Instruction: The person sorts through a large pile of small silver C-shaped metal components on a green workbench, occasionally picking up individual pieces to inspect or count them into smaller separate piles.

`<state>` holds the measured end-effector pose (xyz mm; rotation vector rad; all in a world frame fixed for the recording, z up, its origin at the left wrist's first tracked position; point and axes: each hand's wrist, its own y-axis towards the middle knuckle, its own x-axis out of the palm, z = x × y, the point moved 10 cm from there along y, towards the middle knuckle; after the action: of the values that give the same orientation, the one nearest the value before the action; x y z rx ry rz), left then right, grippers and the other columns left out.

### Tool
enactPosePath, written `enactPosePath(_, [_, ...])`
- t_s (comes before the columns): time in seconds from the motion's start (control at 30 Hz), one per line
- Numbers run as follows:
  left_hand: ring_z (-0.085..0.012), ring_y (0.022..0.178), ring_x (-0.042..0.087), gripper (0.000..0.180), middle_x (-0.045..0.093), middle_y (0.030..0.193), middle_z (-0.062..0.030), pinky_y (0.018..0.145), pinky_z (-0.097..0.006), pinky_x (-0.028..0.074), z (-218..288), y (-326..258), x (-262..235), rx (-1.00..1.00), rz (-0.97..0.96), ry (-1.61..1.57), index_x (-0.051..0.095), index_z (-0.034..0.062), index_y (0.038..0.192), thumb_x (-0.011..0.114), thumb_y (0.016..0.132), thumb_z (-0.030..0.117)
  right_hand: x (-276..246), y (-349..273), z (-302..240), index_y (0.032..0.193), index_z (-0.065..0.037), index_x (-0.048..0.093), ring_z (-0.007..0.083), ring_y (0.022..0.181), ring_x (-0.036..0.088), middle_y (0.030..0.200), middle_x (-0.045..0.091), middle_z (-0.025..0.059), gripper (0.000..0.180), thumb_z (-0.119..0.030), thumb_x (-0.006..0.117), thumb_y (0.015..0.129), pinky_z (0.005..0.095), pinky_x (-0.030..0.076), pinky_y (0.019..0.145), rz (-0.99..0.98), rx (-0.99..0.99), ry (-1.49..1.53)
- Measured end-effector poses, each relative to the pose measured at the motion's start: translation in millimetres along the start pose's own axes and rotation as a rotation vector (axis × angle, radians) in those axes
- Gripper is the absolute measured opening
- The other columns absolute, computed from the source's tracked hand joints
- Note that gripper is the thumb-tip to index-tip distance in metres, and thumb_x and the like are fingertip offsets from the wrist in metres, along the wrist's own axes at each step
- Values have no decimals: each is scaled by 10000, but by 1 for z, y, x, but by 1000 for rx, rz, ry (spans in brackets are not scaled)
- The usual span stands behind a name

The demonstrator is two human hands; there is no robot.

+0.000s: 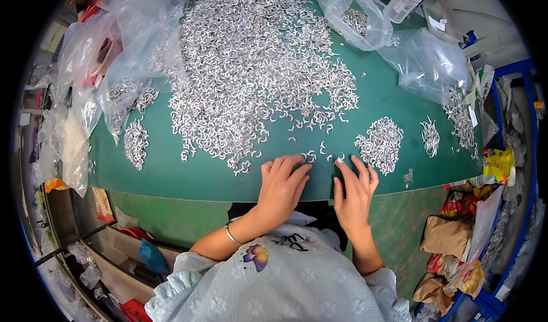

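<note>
A big heap of small silver crescent-shaped metal pieces (240,59) covers the middle of the green table (200,186). My left hand (281,185) lies at the heap's near edge, fingers stretched forward and nothing gripped. Its fingertips are beside a few loose crescents (310,156). To its right, my right hand (355,195) has its fingers spread, thumb apart; its index fingertip meets a single crescent (341,158). Just beyond that hand sits a smaller pile of crescents (381,145).
Another small pile (136,145) lies at left, and a narrow one (430,136) at right. Clear plastic bags (425,65) occupy both sides. A white bottle (405,1) stands at the back right. Shelving with packets (502,165) flanks the table's right side.
</note>
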<state>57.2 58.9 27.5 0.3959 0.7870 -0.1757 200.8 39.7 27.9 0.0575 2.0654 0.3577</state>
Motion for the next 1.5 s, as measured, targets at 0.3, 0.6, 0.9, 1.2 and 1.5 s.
enactPosePath(0.3, [-252, 1013, 550, 346, 585, 1114, -71, 871, -386, 358, -2, -15, -9, -58, 17, -8, 643, 56, 1111, 726, 776, 35, -9, -3, -15, 1202, 37, 604, 326, 1170, 570, 1121, 676, 134, 344, 16, 581, 860, 472, 347, 1000, 93, 0, 221])
enactPosePath(0.6, [-304, 1103, 506, 448, 541, 1195, -116, 934, -414, 362, -19, -26, -16, -168, 64, 6, 601, 42, 1197, 730, 768, 33, 21, -18, -35, 1208, 18, 608, 346, 1267, 517, 1189, 652, 121, 344, 18, 573, 866, 556, 282, 1052, -105, -57, 218])
enactPosePath(0.9, [-329, 1039, 537, 405, 543, 1190, -147, 889, -416, 441, -26, -32, -5, -127, 0, -164, 606, -4, 1163, 660, 769, -79, 41, -30, -49, 1291, 76, 512, 379, 1298, 485, 1290, 597, 183, 426, -12, 567, 878, 538, 281, 1088, -159, -102, 289])
enactPosePath(1.2, [-344, 1132, 506, 506, 533, 1230, -150, 923, -421, 416, -13, -26, -10, -37, -47, -42, 582, 10, 1222, 759, 753, 72, 39, -20, -44, 1343, 79, 465, 379, 1322, 462, 1349, 552, 199, 440, -19, 516, 917, 563, 265, 1105, -131, -111, 262])
enactPosePath(1.5, [-303, 1003, 531, 408, 562, 1122, -123, 846, -382, 406, -25, -22, -17, -110, 31, -76, 599, 25, 1183, 726, 799, 81, 30, 13, -9, 1426, 52, 375, 395, 1403, 340, 1461, 425, 225, 546, -53, 562, 924, 510, 242, 1145, -60, 44, 102])
